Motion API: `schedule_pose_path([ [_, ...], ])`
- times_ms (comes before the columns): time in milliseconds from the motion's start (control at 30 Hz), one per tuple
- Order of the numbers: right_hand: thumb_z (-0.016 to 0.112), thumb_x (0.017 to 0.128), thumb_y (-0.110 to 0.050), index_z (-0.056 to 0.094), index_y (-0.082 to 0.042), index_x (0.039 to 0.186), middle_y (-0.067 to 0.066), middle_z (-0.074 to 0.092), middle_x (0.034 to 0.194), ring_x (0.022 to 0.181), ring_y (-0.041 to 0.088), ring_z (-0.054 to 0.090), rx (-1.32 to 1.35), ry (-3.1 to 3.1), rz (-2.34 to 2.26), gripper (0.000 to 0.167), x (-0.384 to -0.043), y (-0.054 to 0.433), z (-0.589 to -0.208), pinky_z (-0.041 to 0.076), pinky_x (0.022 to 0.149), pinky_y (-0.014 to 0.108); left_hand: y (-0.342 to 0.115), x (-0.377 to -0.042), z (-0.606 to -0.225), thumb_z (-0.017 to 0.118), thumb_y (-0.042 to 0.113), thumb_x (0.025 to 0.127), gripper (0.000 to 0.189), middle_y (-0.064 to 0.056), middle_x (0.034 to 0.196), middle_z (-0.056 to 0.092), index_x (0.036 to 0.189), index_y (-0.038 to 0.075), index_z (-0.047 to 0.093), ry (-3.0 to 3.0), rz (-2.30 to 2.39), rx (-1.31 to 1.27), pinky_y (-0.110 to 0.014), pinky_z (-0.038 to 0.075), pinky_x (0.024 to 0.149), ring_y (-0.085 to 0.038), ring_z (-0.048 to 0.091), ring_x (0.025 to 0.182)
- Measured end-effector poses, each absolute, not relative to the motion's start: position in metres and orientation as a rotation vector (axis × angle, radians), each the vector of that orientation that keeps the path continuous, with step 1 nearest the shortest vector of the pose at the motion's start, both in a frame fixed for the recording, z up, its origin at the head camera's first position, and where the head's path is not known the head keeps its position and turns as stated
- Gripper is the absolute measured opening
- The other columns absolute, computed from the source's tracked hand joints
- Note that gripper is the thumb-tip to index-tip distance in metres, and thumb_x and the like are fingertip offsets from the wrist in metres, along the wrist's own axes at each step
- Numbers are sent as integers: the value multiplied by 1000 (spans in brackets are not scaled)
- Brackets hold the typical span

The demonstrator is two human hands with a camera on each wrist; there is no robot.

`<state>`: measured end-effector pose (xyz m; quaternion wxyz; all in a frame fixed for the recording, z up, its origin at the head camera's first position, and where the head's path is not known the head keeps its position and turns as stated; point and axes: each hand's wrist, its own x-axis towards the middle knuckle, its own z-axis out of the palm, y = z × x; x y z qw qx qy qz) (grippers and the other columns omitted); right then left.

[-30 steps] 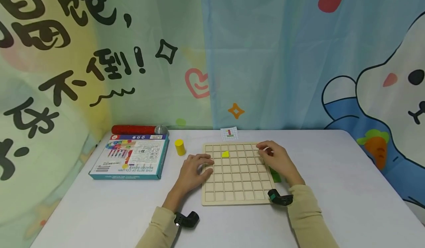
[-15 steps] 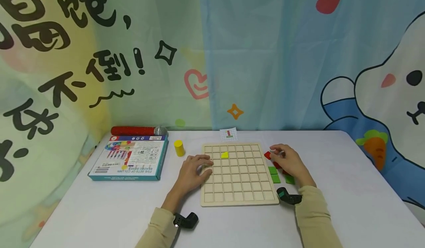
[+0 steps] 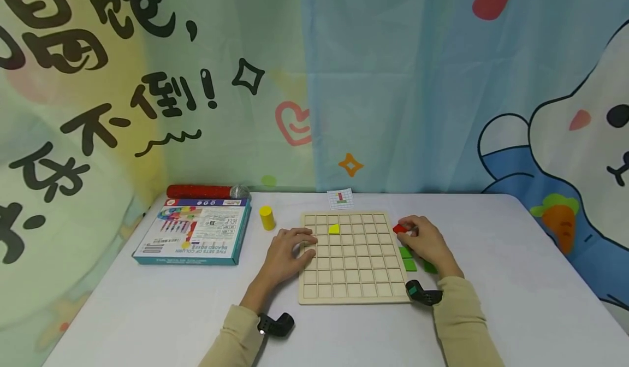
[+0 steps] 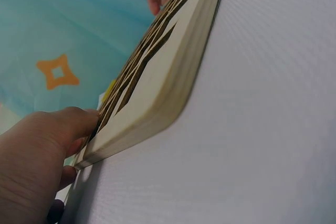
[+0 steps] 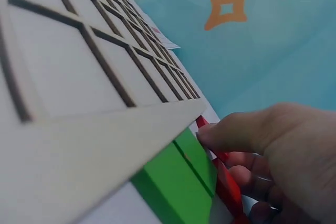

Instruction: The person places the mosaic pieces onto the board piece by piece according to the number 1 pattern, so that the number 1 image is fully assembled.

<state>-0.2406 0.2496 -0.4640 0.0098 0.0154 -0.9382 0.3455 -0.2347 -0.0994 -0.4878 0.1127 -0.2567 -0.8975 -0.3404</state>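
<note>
A pale wooden grid board (image 3: 351, 274) lies on the table, a yellow square tile (image 3: 334, 229) in one of its upper cells. My left hand (image 3: 287, 255) rests at the board's left edge with its fingers gently bent; in the left wrist view a digit lies over the rim. Beyond the board's right side, my right hand (image 3: 427, 241) pinches a red square tile (image 3: 399, 229) between thumb and fingers. More red shows under those fingers in the right wrist view, partly hidden. Green tiles (image 3: 408, 263) lie flat along the board's right edge.
Behind the board lies a small printed pattern card (image 3: 340, 199). A yellow cylinder (image 3: 267, 218) stands to its left, beside a flat boxed set (image 3: 194, 233) and a red microphone (image 3: 206, 191). A printed curtain (image 3: 373, 83) hangs behind the table (image 3: 516, 279).
My right hand has moved from the board's upper right corner out to the red tiles, uncovering green ones, and now grips a red tile. The left hand keeps its place.
</note>
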Motion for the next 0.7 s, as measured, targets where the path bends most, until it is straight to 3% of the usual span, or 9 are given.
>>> schedule_pose_path([
  [700, 58, 91, -20, 54, -5, 128, 16, 51, 114, 88, 24, 49, 2, -2866, 1184, 40, -242, 245, -460, 44, 64, 28, -100, -235, -490, 69, 26, 83, 23, 3, 123, 63, 106, 21, 71, -2619, -1011, -747, -37, 38, 82, -18, 53, 100],
])
